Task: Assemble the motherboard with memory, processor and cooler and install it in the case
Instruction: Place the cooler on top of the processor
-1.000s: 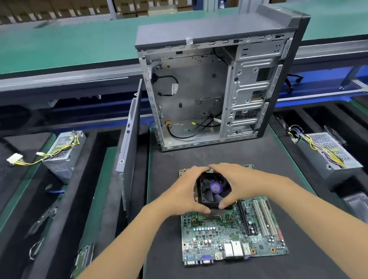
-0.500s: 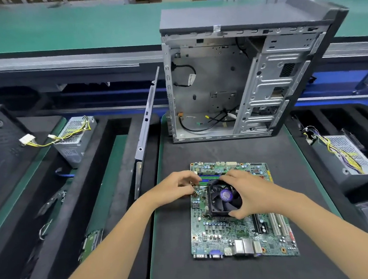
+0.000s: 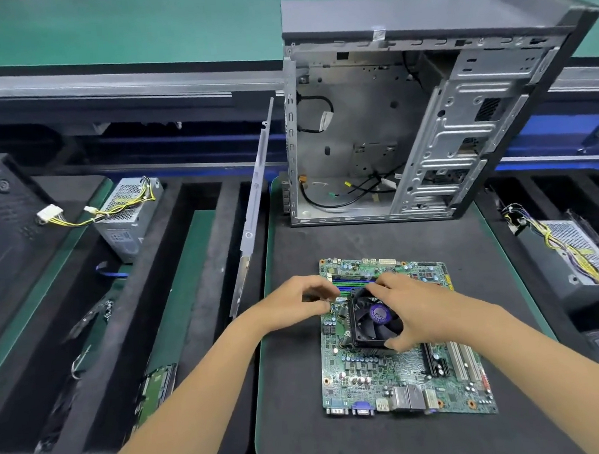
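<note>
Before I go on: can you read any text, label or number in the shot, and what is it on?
None can be read for certain.
Purple round sticker on the cooler fan: print, too blurred.
Motherboard: markings too small.
Left power supply label: blurred.
White tag on a cable in the case: unreadable.

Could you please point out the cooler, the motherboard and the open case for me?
cooler [image 3: 379, 314]: head view, purple hub label of its fan.
motherboard [image 3: 385, 374]: head view, bare green board below the fan.
case [image 3: 361, 114]: head view, inner back panel.
</note>
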